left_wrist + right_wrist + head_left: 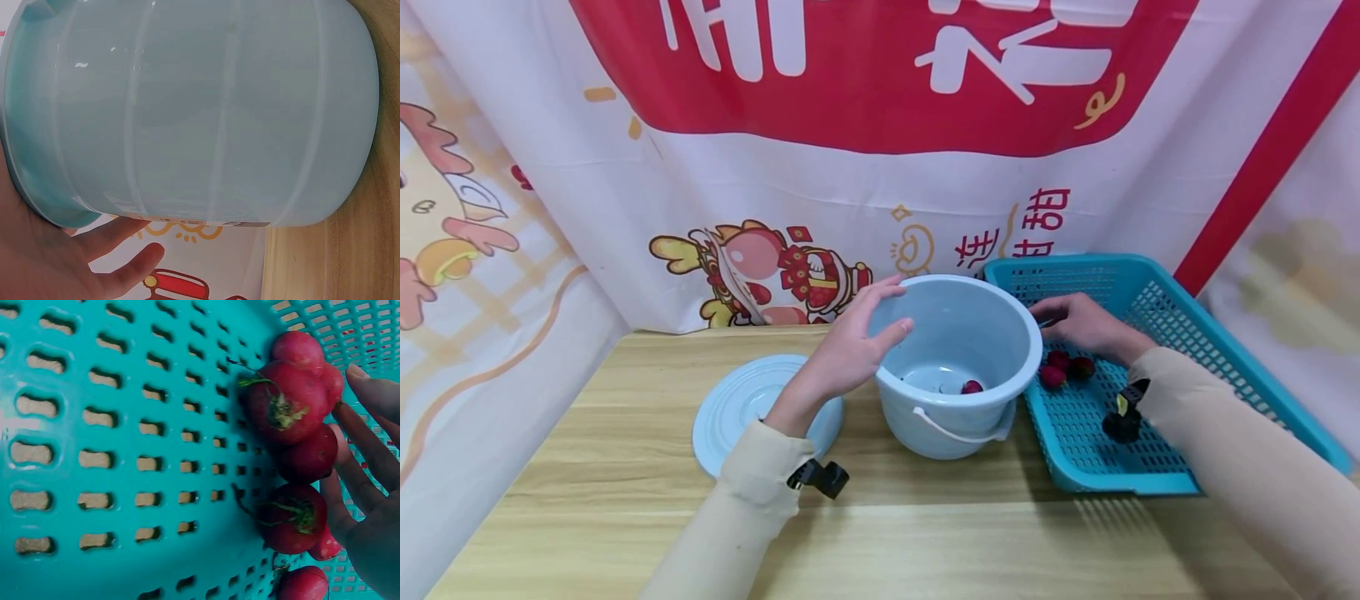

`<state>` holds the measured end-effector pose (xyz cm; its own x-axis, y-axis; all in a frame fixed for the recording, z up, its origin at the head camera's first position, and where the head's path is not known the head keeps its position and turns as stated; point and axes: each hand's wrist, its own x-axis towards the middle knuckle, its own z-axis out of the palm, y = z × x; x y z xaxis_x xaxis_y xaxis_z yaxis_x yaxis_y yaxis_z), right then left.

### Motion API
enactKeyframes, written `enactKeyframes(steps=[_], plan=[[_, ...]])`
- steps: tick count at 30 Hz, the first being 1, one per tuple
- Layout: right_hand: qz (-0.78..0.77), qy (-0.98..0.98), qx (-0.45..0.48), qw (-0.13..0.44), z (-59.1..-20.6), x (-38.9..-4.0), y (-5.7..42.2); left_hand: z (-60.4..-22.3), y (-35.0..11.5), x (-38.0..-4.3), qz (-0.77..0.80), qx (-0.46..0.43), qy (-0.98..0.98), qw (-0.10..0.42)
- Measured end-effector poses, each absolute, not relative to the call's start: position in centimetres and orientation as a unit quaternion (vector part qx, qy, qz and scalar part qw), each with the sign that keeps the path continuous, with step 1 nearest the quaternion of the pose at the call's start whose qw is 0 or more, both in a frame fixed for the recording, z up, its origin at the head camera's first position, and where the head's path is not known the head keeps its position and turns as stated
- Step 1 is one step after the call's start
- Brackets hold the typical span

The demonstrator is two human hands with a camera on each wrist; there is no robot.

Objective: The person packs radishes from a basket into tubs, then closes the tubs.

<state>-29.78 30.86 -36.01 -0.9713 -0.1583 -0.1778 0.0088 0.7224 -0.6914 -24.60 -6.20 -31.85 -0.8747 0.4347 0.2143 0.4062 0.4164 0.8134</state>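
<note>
A pale blue bucket [910, 429] stands upright on the table, its thin handle hanging down in front and one small red radish [972, 387] at the bottom inside. My left hand [853, 346] is at the bucket's left rim, fingers extended and loosely spread; the left wrist view has it beside the rim. Inside the teal basket [1105, 482], my right hand [1090, 327] reaches down near the wall closest to the bucket. Several red radishes [290, 403] with dried stems lie along that wall. In the right wrist view, my straight fingertips are right at them.
A round pale blue lid [722, 417] lies on the wooden table [925, 542] left of the bucket, partly behind my left forearm. The basket stands close against the bucket's right side. A printed cloth [850, 183] hangs behind the table.
</note>
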Motion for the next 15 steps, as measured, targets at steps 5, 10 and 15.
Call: enactKeyframes(steps=[5, 10, 15], plan=[[-0.349, 0.927, -0.047, 0.128, -36.37, -29.97, 30.85, -31.93, -6.2, -24.64, 0.481, 0.25, 0.84, 0.016], [-0.345, 0.926, -0.048, 0.144, -36.36, -29.86, 30.71, -31.94, -6.19, -24.63, 0.483, 0.25, 0.839, 0.017], [-0.333, 0.929, -0.056, 0.153, -36.37, -29.93, 30.68, -31.85, -6.19, -24.58, 0.48, 0.253, 0.84, 0.012]])
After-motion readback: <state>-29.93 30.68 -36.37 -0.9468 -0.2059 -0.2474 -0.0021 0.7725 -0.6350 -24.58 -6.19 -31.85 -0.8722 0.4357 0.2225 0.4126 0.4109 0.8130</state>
